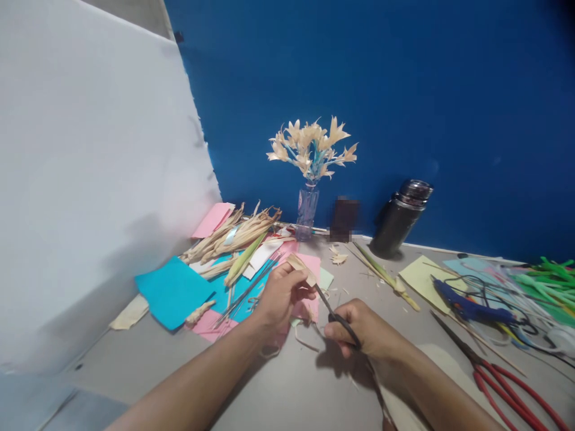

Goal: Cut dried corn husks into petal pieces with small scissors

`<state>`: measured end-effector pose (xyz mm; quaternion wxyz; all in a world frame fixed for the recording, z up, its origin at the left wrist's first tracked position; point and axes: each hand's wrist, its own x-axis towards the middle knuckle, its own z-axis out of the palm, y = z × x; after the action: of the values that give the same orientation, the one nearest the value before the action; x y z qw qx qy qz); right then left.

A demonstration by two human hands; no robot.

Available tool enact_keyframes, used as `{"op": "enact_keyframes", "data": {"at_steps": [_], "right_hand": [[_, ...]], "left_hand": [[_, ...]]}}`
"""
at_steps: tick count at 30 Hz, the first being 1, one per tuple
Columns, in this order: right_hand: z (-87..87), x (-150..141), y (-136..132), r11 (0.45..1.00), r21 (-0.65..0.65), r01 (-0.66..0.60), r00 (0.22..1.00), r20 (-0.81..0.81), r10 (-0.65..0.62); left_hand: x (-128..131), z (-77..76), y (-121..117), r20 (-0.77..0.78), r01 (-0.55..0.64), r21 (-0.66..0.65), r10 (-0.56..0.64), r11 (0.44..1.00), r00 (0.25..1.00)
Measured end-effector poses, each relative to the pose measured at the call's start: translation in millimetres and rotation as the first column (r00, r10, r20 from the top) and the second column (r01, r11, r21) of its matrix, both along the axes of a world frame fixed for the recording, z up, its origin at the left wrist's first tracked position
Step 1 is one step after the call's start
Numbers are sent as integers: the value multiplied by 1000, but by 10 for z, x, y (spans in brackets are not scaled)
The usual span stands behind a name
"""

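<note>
My left hand (pixel 282 294) pinches a small folded piece of dried husk (pixel 302 267) just above the grey table (pixel 287 383). My right hand (pixel 359 329) is closed on the black handles of a pair of scissors (pixel 335 312). The blades point up and left and meet the husk piece at its lower edge. Thin husk trimmings (pixel 305 341) lie on the table under both hands. Pink paper (pixel 309 281) sits right behind my left hand.
A clear vase of husk flowers (pixel 311 173) stands at the blue back wall beside a dark bottle (pixel 399 218). Dried husks (pixel 233 234) and coloured paper sheets (pixel 173 290) lie at left. A blue glue gun (pixel 467 306), red-handled shears (pixel 503 374) and green strips (pixel 550 281) lie at right. A white board (pixel 90 179) stands at left.
</note>
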<state>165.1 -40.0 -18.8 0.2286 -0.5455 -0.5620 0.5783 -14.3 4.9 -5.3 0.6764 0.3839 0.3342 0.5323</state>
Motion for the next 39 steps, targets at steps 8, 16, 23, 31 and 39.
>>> {"op": "enact_keyframes", "data": {"at_steps": [8,16,23,31,39], "right_hand": [[57,-7,-6,1000,14,14,1000,-2,-14],[58,2,-50,995,85,-58,996,-66,63],[-61,45,80,986,168,1,993,-120,19],[-23,-15,91,911,233,341,906,-339,-252],[27,205,187,822,474,314,933,3,-359]], "left_hand": [[-29,-18,37,-1,13,-38,-13,999,1000],[-13,-41,27,-24,42,8,-42,999,999],[12,-37,-79,-137,69,-74,-79,995,987],[87,-77,-168,-317,241,-44,-243,969,917],[43,-112,-154,-140,398,-144,-416,906,898]]}}
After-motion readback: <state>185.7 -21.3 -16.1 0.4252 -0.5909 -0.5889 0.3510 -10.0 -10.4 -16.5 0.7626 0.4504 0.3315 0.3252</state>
